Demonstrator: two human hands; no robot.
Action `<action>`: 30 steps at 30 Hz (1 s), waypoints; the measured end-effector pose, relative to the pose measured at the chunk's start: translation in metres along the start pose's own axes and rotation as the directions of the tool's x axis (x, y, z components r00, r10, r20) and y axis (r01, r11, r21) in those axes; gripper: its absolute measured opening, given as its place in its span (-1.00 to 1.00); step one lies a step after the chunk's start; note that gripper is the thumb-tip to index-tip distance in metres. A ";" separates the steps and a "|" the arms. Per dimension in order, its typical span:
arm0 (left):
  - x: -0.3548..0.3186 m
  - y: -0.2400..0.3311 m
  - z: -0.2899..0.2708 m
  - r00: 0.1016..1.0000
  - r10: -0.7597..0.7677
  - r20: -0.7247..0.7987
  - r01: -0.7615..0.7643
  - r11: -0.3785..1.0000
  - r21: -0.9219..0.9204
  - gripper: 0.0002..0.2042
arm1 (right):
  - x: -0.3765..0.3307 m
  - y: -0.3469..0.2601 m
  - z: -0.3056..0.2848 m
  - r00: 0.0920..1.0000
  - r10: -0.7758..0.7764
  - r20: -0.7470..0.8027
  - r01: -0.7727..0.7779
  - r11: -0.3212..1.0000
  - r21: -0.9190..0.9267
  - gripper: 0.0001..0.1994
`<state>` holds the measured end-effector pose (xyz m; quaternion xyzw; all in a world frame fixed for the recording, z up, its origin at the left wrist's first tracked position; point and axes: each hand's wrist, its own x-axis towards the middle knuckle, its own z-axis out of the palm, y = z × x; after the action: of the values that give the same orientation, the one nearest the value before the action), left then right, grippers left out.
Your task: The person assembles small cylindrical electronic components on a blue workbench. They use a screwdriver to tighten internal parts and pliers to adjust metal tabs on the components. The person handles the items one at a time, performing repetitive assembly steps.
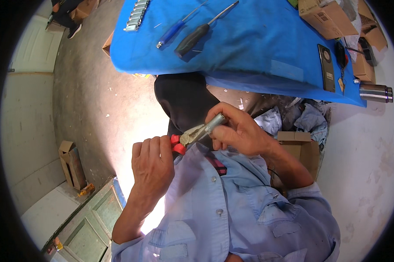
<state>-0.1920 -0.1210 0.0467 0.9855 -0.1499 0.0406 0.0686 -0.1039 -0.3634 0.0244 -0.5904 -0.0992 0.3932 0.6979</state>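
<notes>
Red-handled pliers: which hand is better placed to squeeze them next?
Left, most likely: the left hand already grips the red-handled pliers, while the right hand is occupied holding the metal cylinder by their jaws.

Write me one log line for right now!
left hand: gripping red-handled pliers | right hand: holding metal cylinder | pliers' jaws: at cylinder | blue-covered table: black-handled screwdriver, blue-handled screwdriver

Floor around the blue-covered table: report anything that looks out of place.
Crumpled litter lies heaped beside an open cardboard box at the right, and small pale scraps dot the floor. This looks untidy against the neat row of metal cylinders on the blue cloth.
</notes>
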 end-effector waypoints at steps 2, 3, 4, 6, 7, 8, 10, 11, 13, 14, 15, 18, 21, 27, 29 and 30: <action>-0.004 -0.001 0.003 0.996 -0.035 0.077 0.034 0.999 0.011 -0.85 | 0.004 0.000 0.000 0.993 0.091 -0.078 -0.091 0.996 0.012 -0.81; -0.006 -0.002 0.004 0.992 -0.056 0.115 0.054 0.998 0.019 -0.84 | 0.006 0.003 0.001 0.987 0.116 -0.115 -0.116 0.993 0.001 -0.78; -0.007 -0.002 0.005 0.992 -0.053 0.111 0.050 0.998 0.027 -0.84 | 0.007 0.007 0.002 0.979 0.139 -0.151 -0.142 0.990 -0.009 -0.75; -0.008 -0.002 0.008 0.994 -0.045 0.104 0.041 0.998 0.041 -0.85 | 0.009 0.012 0.001 0.968 0.178 -0.175 -0.190 0.980 -0.052 -0.68; -0.008 -0.003 0.009 0.993 -0.046 0.110 0.040 0.998 0.054 -0.84 | 0.010 0.013 0.000 0.967 0.195 -0.162 -0.211 0.974 -0.085 -0.64; -0.009 -0.004 0.010 0.992 -0.047 0.117 0.039 0.997 0.066 -0.84 | 0.011 0.013 0.000 0.966 0.213 -0.149 -0.231 0.966 -0.119 -0.60; -0.007 -0.005 0.014 0.996 -0.022 0.081 0.016 0.997 0.077 -0.86 | 0.012 0.008 0.003 0.952 0.263 -0.154 -0.280 0.955 -0.101 -0.57; -0.005 -0.005 0.016 0.999 0.003 0.040 -0.006 0.997 0.077 -0.87 | 0.012 0.006 0.003 0.945 0.288 -0.155 -0.304 0.948 -0.091 -0.56; -0.003 -0.005 0.017 1.000 0.029 0.001 -0.029 0.998 0.064 -0.86 | 0.012 0.011 -0.001 0.960 0.260 -0.105 -0.268 0.960 -0.077 -0.60; -0.003 -0.004 0.017 1.000 0.029 0.004 -0.029 0.998 0.049 -0.85 | 0.012 0.013 -0.003 0.966 0.245 -0.080 -0.250 0.966 -0.070 -0.62; -0.002 -0.004 0.018 1.000 0.029 0.006 -0.029 0.999 0.036 -0.83 | 0.012 0.015 -0.004 0.967 0.238 -0.086 -0.243 0.968 -0.062 -0.61; -0.001 -0.001 0.016 0.999 0.032 0.042 -0.034 0.998 0.047 -0.75 | 0.011 0.017 -0.004 0.971 0.219 -0.091 -0.223 0.974 -0.034 -0.60; -0.004 -0.003 0.019 0.999 0.023 0.043 -0.027 0.996 0.087 -0.64 | 0.010 0.017 -0.006 0.975 0.209 -0.073 -0.210 0.978 -0.011 -0.64; 0.003 -0.002 0.015 0.999 0.048 0.019 -0.050 0.989 0.141 -0.61 | 0.008 0.019 -0.009 0.971 0.223 -0.092 -0.219 0.975 0.047 -0.72; 0.001 -0.004 0.016 0.999 -0.016 0.047 0.013 0.999 0.051 -0.62 | 0.008 0.022 -0.010 0.972 0.204 -0.120 -0.190 0.975 0.114 -0.75; 0.000 -0.005 0.016 0.997 -0.046 0.063 0.046 0.999 0.006 -0.62 | 0.008 0.022 -0.012 0.971 0.208 -0.117 -0.193 0.973 0.130 -0.76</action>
<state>-0.1897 -0.1184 0.0304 0.9896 -0.1290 0.0081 0.0625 -0.1004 -0.3671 -0.0013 -0.5793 0.0300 0.4278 0.6931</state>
